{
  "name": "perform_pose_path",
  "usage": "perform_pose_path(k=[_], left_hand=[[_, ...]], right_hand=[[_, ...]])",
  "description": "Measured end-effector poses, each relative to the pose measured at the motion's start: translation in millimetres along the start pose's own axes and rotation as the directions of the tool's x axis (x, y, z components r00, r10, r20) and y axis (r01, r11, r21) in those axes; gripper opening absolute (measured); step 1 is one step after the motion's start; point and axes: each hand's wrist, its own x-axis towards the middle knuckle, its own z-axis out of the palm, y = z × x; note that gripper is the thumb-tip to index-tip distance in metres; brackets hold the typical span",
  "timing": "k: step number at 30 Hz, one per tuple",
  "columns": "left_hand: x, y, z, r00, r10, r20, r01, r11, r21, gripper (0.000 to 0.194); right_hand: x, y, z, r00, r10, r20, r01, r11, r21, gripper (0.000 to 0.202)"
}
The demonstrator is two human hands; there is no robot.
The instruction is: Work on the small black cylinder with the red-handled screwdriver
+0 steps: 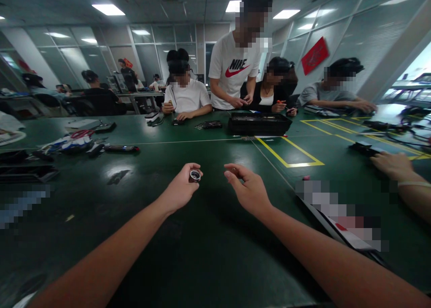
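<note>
My left hand (183, 189) is closed around a small round part with a silvery metal rim and a dark hollow centre (194, 176); its open end faces up toward me. To its right, apart from it, my right hand (249, 187) is held with thumb and index fingertips drawn close together. Whether something tiny sits between those fingertips is too small to make out. Both hands are above the green tabletop (202, 254).
A long black bin (259, 124) stands farther back. Tools and cables (77, 142) lie at left, with a black-and-red cutter-like tool (121, 149). A pixelated flat item (343, 218) lies at right, near another person's hand (392, 164). Several people sit or stand opposite.
</note>
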Motion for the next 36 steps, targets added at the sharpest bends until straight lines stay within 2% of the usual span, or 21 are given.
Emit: perform_pose_path(k=[5,8,10,13,16,21,26,31,36], left_hand=[[1.1,-22.2,15.3,0.987,0.095,0.129,-0.117,0.977,0.178,0.04],[0.6,-30.4,17.5,0.962,0.227,0.15,-0.26,0.929,0.262,0.039],[0.6,-33.2,18.2,0.949,0.279,0.147,-0.311,0.908,0.28,0.042],[0.8,-35.0,17.9,0.96,0.263,0.097,-0.28,0.916,0.287,0.048],[0.5,-36.0,15.0,0.962,0.265,0.062,-0.271,0.911,0.312,0.045],[-1.6,-38.9,9.0,0.946,0.31,0.091,-0.323,0.895,0.308,0.043],[-3.3,-42.4,6.8,0.95,0.29,0.116,-0.311,0.9,0.306,0.045],[-3.2,-44.1,4.8,0.952,0.288,0.103,-0.306,0.905,0.295,0.047],[-3.2,-43.6,3.3,0.948,0.302,0.103,-0.319,0.888,0.331,0.045]], right_hand=[[-3.7,-9.0,-3.2,0.996,-0.072,-0.061,0.072,0.997,-0.005,0.022],[-7.8,-9.9,-3.5,0.986,-0.084,-0.144,0.096,0.992,0.08,0.021],[-10.1,-8.9,-2.9,0.981,-0.082,-0.179,0.108,0.984,0.139,0.02],[-11.8,-6.8,-1.9,0.979,-0.093,-0.183,0.125,0.977,0.172,0.02],[-11.9,-5.3,-1.2,0.983,-0.106,-0.147,0.132,0.974,0.182,0.019],[-11.7,-4.0,-0.8,0.99,-0.108,-0.087,0.121,0.979,0.162,0.019],[-11.5,-4.2,0.3,0.994,-0.104,-0.013,0.105,0.987,0.12,0.02],[-8.6,-10.8,-3.1,0.995,-0.098,-0.028,0.096,0.993,-0.064,0.023],[-6.3,-11.6,-4.0,0.993,-0.105,-0.056,0.088,0.967,-0.241,0.053]])
